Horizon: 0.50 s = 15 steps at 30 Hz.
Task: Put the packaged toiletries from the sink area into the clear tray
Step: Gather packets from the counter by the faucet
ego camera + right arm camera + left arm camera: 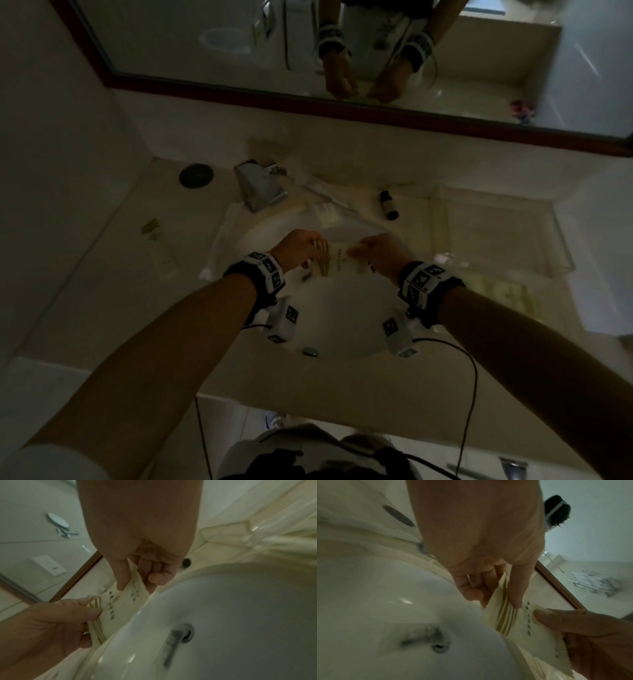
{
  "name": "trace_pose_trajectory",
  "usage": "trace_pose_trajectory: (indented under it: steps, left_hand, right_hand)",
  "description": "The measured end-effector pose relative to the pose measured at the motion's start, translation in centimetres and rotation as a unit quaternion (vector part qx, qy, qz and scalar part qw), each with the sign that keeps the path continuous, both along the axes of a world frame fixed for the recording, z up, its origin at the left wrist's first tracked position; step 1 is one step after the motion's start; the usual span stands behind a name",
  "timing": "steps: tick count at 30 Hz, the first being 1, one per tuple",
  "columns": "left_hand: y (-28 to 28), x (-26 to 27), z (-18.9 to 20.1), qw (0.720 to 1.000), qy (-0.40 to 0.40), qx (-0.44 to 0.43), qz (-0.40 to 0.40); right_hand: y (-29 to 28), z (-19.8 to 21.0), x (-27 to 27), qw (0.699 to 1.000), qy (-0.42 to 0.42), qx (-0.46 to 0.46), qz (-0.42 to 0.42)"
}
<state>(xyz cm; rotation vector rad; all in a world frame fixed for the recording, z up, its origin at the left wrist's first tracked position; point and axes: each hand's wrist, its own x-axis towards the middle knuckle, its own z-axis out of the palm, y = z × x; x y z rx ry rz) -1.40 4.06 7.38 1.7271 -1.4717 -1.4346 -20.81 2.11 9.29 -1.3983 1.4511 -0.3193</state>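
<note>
Cream packet (337, 262) between 2 hands

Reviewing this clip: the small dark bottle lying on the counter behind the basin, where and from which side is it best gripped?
Probably across the middle of its body, from above. The small dark bottle lies on its side on the counter between the basin and the clear tray, so its long sides are exposed. Both hands are busy now: the left hand and right hand pinch a cream packet.

White basin (342, 318) set into the beige worktop (102, 308), drain (186, 632) at its bottom. Chrome tap (260, 186) behind the basin, round dark cap (196, 175) just left of it. Brown-framed mirror (342, 106) on the wall above.
</note>
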Motion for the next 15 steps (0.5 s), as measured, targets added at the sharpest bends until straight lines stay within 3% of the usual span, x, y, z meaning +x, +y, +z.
trace_pose_trajectory:
  steps: [9,15]
  left_hand:
    - [-1.5,-9.4,0.8,1.000,0.003,-0.009,-0.009]
    - [-2.0,-15.5,1.3,0.998,-0.008,-0.020,-0.056]
  right_hand:
    - [-0.3,0.5,-9.6,0.998,-0.020,0.015,-0.049]
    - [-0.1,0.4,-15.4,0.993,-0.035,0.000,-0.110]
